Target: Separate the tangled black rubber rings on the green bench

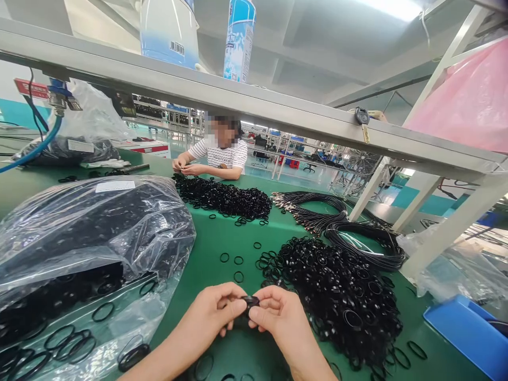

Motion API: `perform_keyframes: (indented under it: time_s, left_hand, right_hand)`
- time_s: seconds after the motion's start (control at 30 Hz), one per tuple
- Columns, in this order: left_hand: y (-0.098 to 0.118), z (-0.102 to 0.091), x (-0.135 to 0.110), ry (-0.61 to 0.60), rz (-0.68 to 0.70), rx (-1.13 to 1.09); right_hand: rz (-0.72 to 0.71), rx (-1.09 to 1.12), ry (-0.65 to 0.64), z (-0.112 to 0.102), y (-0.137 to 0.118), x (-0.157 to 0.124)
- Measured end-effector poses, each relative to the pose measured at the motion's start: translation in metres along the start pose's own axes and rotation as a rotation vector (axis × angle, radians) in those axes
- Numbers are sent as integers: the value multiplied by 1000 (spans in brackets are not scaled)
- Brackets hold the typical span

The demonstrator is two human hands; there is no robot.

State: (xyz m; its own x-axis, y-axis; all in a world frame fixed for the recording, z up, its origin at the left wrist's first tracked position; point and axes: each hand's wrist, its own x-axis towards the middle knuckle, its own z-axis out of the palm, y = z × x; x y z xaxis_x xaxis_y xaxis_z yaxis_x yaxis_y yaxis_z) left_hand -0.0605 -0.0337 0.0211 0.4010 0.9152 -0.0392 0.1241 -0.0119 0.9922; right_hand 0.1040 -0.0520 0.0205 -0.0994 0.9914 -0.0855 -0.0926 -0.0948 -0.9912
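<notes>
Both my hands meet over the green table top (pixel 214 238), pinching a small black ring (pixel 250 300) between thumbs and fingertips. My left hand (pixel 222 309) grips its left side, and my right hand (pixel 278 312) grips its right side. The fingers cover most of the ring, so I cannot tell if it is one ring or two together. To the right of my right hand lies a big heap of black rings (pixel 341 296). A few loose rings (pixel 238 277) lie just beyond my fingertips. Left of my left hand is a clear plastic bag (pixel 159 227) full of black rings.
Across the table a person in a striped shirt (pixel 226 156) handles something small behind another ring pile (pixel 226 196). Coiled black cables (pixel 365 243) lie at the right, near a blue tray (pixel 464 328). A metal shelf (pixel 278 100) crosses overhead, with keys (pixel 362 119) hanging from it.
</notes>
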Motion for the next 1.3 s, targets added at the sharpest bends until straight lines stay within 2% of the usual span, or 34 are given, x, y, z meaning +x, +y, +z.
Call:
perform_keyframes:
  time_s: [0.1,0.2,0.33,0.47,0.53,0.73,0.87,0.97,1.03,1.1,1.23,1.3]
  left_hand:
    - [-4,-6,6,165,-38,-161]
    - [-3,-15,9,240,-99,-242]
    - [1,-14,4,185,-188,-136]
    - [2,-9,-1,125,-26,22]
    - [1,-8,-1,88,-4,23]
    - [0,-7,2,70,-78,-78]
    - [-1,-3,2,45,-85,-5]
    - [0,-2,1,56,-61,75]
    - [2,-4,-1,114,-47,115]
    - [4,-8,-2,156,7,185]
    - [6,-12,-4,94,121,293]
    - [5,-12,-3,60,121,285]
  right_hand:
    - [6,-56,38,-3,2,3]
    - [1,-74,13,-7,3,4]
    - [-2,-66,-33,-6,2,3]
    - [-15,-46,-32,-4,0,1]
    - [-6,-64,-38,-5,0,1]
    - [-40,-110,5,-7,-2,1]
    - [-101,-115,-36,-3,-2,-1]
    - [-157,-255,1,-2,-2,1]
    - [-172,-360,90,-7,-4,2]
    - [-220,-500,115,-14,-8,1]
    - [-418,-920,-6,-22,-20,-10]
    - [-458,-1089,-142,-21,-23,-17]
